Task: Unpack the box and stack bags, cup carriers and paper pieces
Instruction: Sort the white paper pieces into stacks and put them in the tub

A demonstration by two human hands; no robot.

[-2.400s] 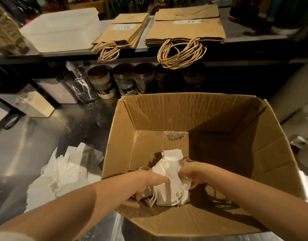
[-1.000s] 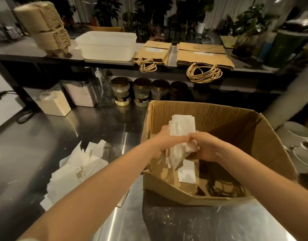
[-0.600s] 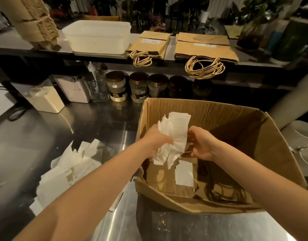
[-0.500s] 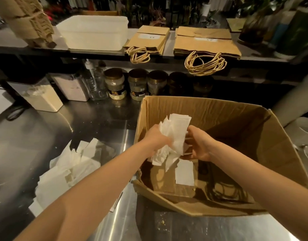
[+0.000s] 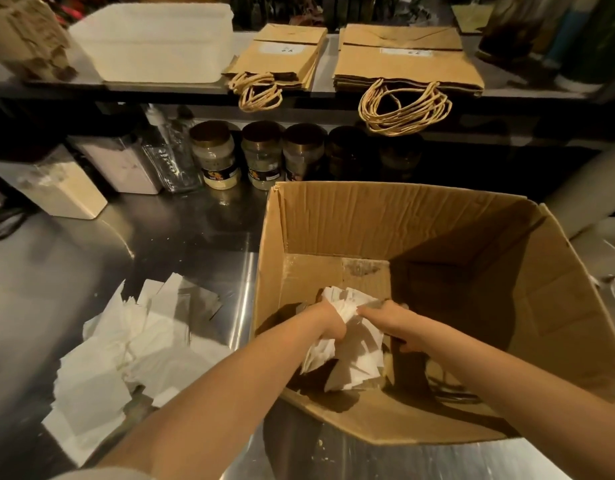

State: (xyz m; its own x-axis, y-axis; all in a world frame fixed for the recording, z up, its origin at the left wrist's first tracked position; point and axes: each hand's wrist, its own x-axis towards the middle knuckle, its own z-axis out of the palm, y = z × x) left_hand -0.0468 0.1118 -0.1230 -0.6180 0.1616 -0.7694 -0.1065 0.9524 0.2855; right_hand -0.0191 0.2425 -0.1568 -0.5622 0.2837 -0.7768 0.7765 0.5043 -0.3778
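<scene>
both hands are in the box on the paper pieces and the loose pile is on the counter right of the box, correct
No: the head view shows the pile on the counter left of the box, not right. The left hand and right hand are in the box on the paper pieces.

Dim, warm light. Stainless steel counter [image 5: 91, 258] fills the lower left and shows glare streaks. Raised shelf [image 5: 167, 89] spans the upper frame, with a white plastic tub [image 5: 153, 43] on it, upper left. Below the shelf, centre: a row of lidded jars [image 5: 262, 154], with a clear bottle [image 5: 172, 161] at their left.
</scene>
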